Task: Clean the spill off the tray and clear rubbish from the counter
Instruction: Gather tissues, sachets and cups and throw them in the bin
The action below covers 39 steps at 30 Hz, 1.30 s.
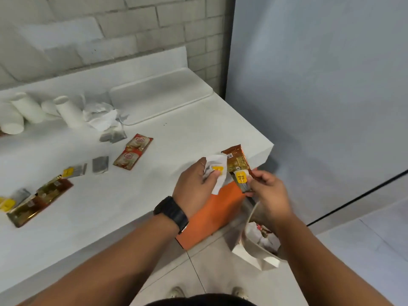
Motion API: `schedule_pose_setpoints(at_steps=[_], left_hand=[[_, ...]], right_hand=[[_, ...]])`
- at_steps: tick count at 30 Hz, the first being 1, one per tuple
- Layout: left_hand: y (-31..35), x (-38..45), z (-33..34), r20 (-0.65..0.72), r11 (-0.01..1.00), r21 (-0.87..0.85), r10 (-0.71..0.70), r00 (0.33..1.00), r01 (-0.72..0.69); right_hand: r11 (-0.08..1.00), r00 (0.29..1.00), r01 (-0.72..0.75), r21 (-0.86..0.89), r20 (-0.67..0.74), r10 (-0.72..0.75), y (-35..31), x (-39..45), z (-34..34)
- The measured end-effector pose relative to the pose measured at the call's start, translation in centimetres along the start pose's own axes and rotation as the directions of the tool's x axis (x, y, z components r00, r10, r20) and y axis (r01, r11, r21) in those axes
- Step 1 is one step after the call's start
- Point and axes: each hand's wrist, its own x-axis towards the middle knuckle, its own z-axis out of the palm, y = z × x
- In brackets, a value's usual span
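My left hand [195, 184] pinches a white tissue with a yellow tea-bag tag [217, 171] at the counter's front right corner. My right hand [268, 193] pinches a used tea bag with a yellow tag [241, 180], with a brown-gold sachet [237, 161] behind it. Both hands hover over the counter edge. Below them an open paper bag [260, 246] holding rubbish stands on the floor. The white tray [161, 93] lies at the back of the white counter [154, 173].
More rubbish lies on the counter: red sachets [132, 154], tea bags [100, 164], brown wrappers [39, 199], crumpled tissue [101, 117] and overturned paper cups [66, 111]. An orange box [212, 215] stands under the counter edge. A grey panel [320, 96] rises on the right.
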Motion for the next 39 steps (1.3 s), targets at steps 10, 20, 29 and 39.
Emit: schedule_pose_setpoints(at_steps=[10,20,29,39], left_hand=[[0.4,-1.5,12.9,0.283,0.987,0.094,-0.15,0.947,0.128],[-2.8,-1.8,20.0,0.392,0.937,0.297,-0.295,0.871,0.184],[-4.6,0.5,28.8,0.533,0.908,0.371,-0.38,0.756,0.195],[-8.5,0.6,31.0,0.646,0.869,0.316,-0.491,0.584,0.38]], right_hand=[[0.845,0.887,-0.43,-0.316,-0.324,0.33,11.7,-2.3,-14.1],[0.684,0.85,-0.526,-0.506,-0.347,0.397,20.5,1.4,-17.8],[0.687,0.811,-0.584,-0.431,-0.273,0.518,23.3,-2.4,-20.2],[0.712,0.82,-0.571,-0.409,-0.233,0.523,24.2,-3.4,-21.3]])
